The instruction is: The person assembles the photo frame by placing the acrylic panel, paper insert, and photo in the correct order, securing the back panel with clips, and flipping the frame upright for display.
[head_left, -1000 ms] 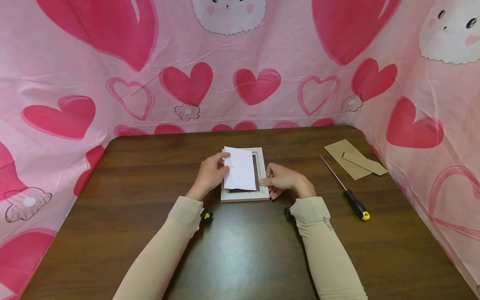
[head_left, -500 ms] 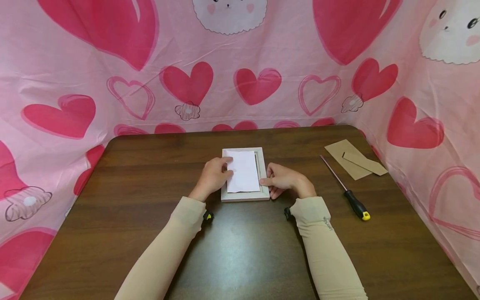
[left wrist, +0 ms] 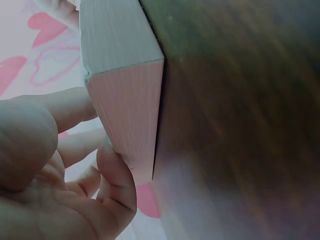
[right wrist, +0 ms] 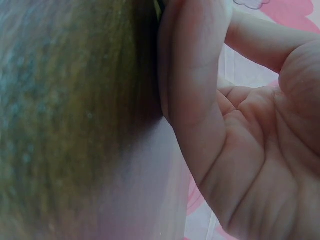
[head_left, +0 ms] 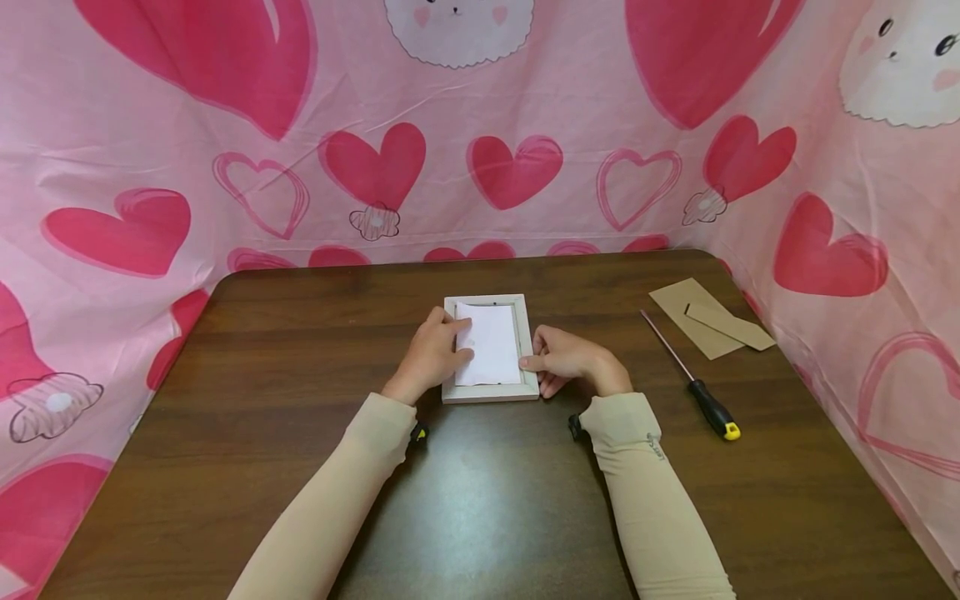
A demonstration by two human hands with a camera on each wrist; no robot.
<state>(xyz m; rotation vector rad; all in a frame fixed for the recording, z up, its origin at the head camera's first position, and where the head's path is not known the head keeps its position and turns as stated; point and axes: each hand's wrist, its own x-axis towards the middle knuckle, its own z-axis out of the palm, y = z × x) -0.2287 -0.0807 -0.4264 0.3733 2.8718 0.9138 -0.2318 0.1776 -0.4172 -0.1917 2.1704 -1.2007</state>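
One picture frame (head_left: 491,393), toward the bench's (head_left: 315,325) far edge, is gripped, seemingly for steadiness, by the right hand (head_left: 567,358); paper (head_left: 491,343) is touched by the left hand (head_left: 429,354), fingers spread.

No readable text; lettering (head_left: 655,447) on right sleeve (head_left: 651,492) illegible

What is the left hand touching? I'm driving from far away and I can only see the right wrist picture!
Observer: The left hand has fingertips on the white paper, inside the frame's border.
Operator: Ooh! And what's the right hand holding?
Observer: The right edge of that frame, with its thumb on top.
Operator: Any tools around?
Observer: Yes, a screwdriver lies on the table, right of both hands.
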